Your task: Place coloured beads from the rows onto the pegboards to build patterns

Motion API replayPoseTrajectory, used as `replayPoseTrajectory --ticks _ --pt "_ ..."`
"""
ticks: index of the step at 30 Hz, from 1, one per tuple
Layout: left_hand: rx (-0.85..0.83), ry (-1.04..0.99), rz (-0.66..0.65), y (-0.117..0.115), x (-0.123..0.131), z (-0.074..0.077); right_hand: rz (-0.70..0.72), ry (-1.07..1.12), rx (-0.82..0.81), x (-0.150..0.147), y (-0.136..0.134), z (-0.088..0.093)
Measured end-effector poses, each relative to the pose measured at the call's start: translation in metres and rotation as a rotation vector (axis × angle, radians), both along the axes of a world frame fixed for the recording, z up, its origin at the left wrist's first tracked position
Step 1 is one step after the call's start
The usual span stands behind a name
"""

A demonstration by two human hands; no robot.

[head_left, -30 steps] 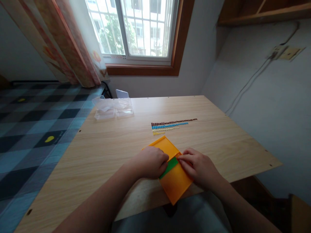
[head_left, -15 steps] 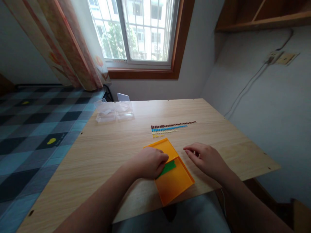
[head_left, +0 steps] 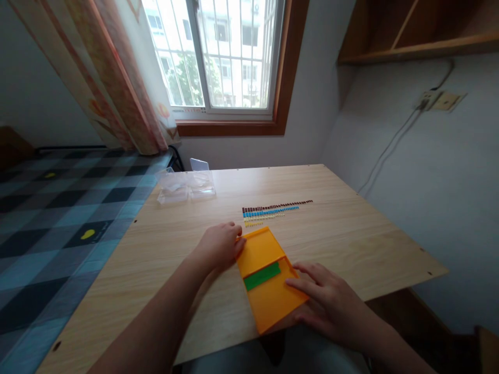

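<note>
An open orange plastic case (head_left: pixel 275 306) with two hinged halves lies aslant near the table's front edge. Across its nearer half, beside the hinge, is a flat green strip (head_left: pixel 262 276). My left hand (head_left: pixel 219 246) pinches the left rim of the farther half between thumb and fingers. From the right, my right hand (head_left: pixel 325 292) grips the nearer half, fingers over the side wall and thumb low at the front corner. Just beyond the case lie rows of tiny pieces: dark brown pieces (head_left: pixel 268 206), blue pieces (head_left: pixel 268 212), pale pieces (head_left: pixel 259 218) and yellow pieces (head_left: pixel 254 225).
Clear plastic boxes (head_left: pixel 173 195) with raised lids stand at the table's back left. A checked bedspread (head_left: pixel 105 195) is left of the wooden table (head_left: pixel 163 270). A window is behind, and a cable (head_left: pixel 384 153) runs down the right wall.
My left hand has moved off the green strip to the case's far left rim. My right hand has come down from the table onto the case's right side.
</note>
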State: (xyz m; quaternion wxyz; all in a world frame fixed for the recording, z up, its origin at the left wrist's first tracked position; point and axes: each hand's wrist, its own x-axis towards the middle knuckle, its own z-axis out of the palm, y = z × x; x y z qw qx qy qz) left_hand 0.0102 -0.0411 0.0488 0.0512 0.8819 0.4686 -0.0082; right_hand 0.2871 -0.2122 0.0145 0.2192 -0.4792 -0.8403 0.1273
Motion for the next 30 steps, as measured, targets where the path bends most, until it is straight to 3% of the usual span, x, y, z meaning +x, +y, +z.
replayPoseTrajectory --ticks 9,15,20,25,30 --pt "0.051 0.004 -0.018 -0.001 0.002 -0.005 -0.054 -0.031 0.018 -0.009 -0.006 -0.015" --pt "0.103 -0.084 0.030 -0.004 0.004 0.004 -0.090 0.014 0.105 -0.013 -0.002 -0.026" --pt "0.142 -0.394 0.033 -0.008 0.007 0.002 -0.133 0.082 0.128 -0.021 -0.001 -0.032" --pt "0.035 -0.820 -0.110 -0.014 0.014 -0.008 -0.192 0.157 0.179 -0.029 -0.001 -0.041" --pt "-0.080 -0.920 -0.255 -0.021 0.017 -0.004 -0.217 0.226 0.203 -0.031 -0.002 -0.047"
